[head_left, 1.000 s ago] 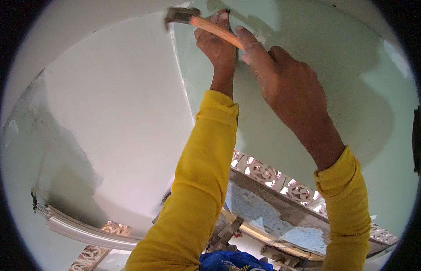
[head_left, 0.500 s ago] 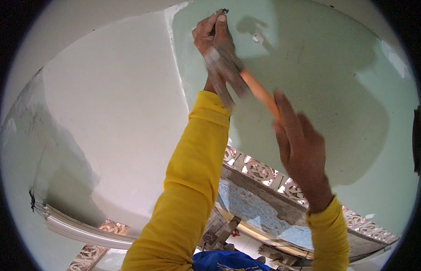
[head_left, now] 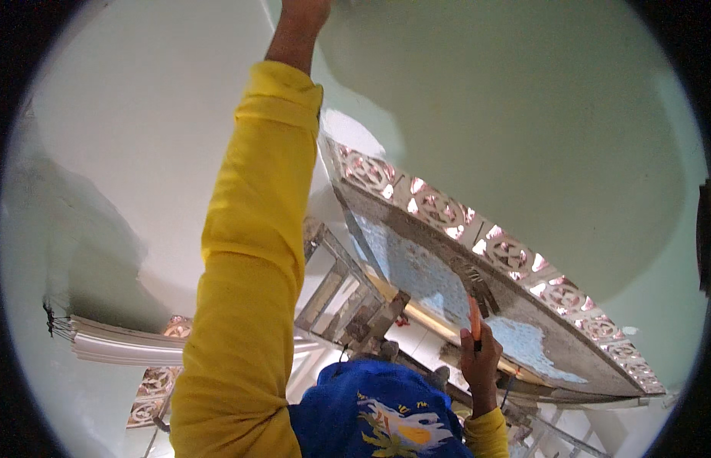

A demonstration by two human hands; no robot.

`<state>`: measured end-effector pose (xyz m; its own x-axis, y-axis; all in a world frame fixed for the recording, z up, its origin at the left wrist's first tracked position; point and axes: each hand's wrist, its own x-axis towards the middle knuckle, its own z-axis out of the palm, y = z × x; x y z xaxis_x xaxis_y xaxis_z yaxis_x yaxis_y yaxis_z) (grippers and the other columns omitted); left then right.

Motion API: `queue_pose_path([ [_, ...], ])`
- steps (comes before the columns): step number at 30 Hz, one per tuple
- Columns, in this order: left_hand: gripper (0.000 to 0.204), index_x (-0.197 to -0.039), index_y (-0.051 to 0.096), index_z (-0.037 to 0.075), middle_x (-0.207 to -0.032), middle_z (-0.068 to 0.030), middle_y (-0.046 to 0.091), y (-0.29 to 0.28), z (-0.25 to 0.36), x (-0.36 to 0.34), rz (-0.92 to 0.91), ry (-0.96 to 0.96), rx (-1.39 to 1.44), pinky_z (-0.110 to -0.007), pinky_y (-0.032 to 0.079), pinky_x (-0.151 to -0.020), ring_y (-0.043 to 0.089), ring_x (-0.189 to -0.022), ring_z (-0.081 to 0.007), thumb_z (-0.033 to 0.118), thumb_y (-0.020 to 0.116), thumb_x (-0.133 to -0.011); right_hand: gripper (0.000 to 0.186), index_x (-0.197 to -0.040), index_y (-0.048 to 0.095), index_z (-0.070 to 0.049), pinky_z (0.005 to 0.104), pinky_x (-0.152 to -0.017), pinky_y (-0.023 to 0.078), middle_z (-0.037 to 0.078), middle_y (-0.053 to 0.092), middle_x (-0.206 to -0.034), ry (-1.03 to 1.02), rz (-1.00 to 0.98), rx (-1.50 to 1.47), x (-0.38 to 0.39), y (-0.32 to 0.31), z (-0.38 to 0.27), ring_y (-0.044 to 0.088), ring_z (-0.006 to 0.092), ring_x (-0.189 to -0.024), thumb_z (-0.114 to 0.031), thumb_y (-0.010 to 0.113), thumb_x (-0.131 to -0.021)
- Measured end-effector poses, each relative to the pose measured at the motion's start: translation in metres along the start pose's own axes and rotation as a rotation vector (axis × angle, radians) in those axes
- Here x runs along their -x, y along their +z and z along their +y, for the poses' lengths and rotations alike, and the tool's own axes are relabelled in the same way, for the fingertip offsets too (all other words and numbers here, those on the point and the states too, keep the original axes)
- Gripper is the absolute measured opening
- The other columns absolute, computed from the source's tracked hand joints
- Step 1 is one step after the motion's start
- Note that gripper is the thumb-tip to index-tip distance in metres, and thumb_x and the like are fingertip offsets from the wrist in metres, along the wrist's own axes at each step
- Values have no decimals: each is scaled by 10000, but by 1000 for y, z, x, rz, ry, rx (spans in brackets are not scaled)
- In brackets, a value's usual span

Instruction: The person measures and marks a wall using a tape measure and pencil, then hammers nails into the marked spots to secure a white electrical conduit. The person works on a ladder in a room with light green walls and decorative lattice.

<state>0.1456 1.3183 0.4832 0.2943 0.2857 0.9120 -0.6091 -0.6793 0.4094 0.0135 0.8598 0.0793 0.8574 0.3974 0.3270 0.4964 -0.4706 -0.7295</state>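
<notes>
A person in yellow sleeves (head_left: 256, 229) is reaching high with the left hand (head_left: 303, 11) and holding a hammer (head_left: 475, 309) low in the right hand (head_left: 483, 355).
The hammer is now hanging well below the left hand, beside which it was moving a second ago, so it is striking nothing there at this moment. The right hand is closing around the orange handle; the dark head is blurring against a blue patterned surface (head_left: 416, 256) below a row of pierced blocks (head_left: 439, 212). The upper edge is cutting off the left fingers, so whether they are pinching anything on the pale green wall (head_left: 523, 114) cannot be told.
</notes>
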Motion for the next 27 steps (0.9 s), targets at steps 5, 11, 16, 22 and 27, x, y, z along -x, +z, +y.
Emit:
queue_pose_path([
  [5, 398, -1445, 619, 76, -1120, -59, 675, -13, -6, 5, -61, 143, -154, -276, 507, -884, 603, -944, -144, 171, 570, -1062, 250, -1156, 681, -17, 396, -618, 516, 172, 685, -797, 112, -141, 31, 45, 2, 19, 677, 292, -661, -174, 738, -969],
  [11, 440, -1472, 589, 39, -1286, -134, 690, -32, -4, 73, -1, 46, -275, -285, 531, -940, 642, -1110, -179, 176, 605, -1054, 225, -1075, 697, -24, 408, -616, 517, 181, 688, -797, 166, -277, 76, 75, 8, 34, 686, 327, -668, -219, 738, -971],
  [16, 227, -1195, 742, 12, -944, -63, 723, -33, -6, 253, 2, -141, -557, -305, 557, -823, 683, -866, -146, 133, 638, -1033, 218, -1045, 709, -41, 470, -645, 521, 187, 700, -794, 249, -350, 42, 93, 1, 46, 693, 395, -710, -233, 749, -950],
  [22, 245, -1257, 705, 58, -1019, -89, 725, -8, 4, 483, -502, -870, -112, -309, 548, -865, 685, -964, -162, 134, 672, -1025, 275, -1013, 679, -66, 519, -678, 528, 205, 700, -830, 409, -483, 153, 109, -23, 52, 702, 428, -799, -336, 710, -975],
  [27, 595, -1336, 668, 87, -1322, -112, 677, 47, 73, 523, -1216, -920, 576, -406, 516, -1036, 639, -1232, -273, 315, 888, -832, 299, -1006, 648, -122, 533, -665, 539, 160, 712, -851, 393, -582, 184, 120, -38, 55, 711, 414, -800, -420, 665, -988],
])
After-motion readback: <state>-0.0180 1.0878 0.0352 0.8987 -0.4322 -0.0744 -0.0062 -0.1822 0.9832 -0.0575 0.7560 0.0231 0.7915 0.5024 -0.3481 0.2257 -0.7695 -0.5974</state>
